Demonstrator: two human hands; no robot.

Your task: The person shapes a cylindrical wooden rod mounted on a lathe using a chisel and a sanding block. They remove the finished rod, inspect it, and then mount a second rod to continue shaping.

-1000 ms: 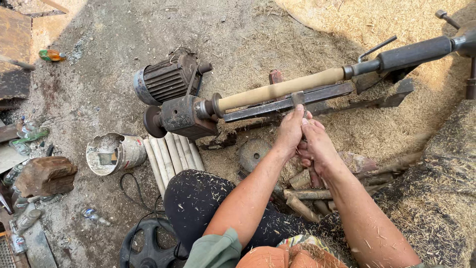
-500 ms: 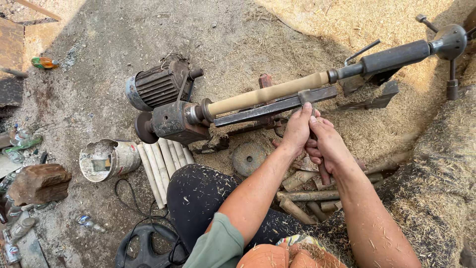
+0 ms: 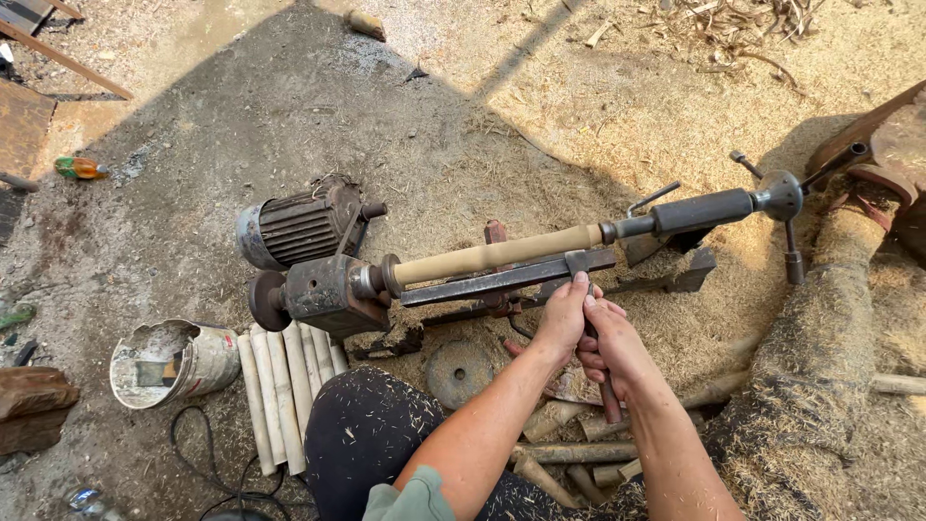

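Note:
A pale round wooden rod (image 3: pixel 492 255) is mounted in a rusty ground-level lathe, between the headstock (image 3: pixel 323 294) on the left and the dark tailstock (image 3: pixel 699 212) on the right. My left hand (image 3: pixel 564 314) and my right hand (image 3: pixel 610 347) are clasped together on a long turning tool (image 3: pixel 608 396). Its metal tip rests on the flat tool rest bar (image 3: pixel 506 280), just under the rod's right end. The reddish handle sticks out below my right hand.
A finned electric motor (image 3: pixel 294 227) sits behind the headstock. Several finished pale rods (image 3: pixel 285 386) lie beside a tipped bucket (image 3: pixel 174 362). Rough sticks (image 3: pixel 569 453) and a metal disc (image 3: pixel 458 371) lie by my knee. Sawdust covers the ground at right.
The view has shifted, so the lathe sits lower and farther left in frame. My hands stay clasped on the tool at the rest, near the rod's right end.

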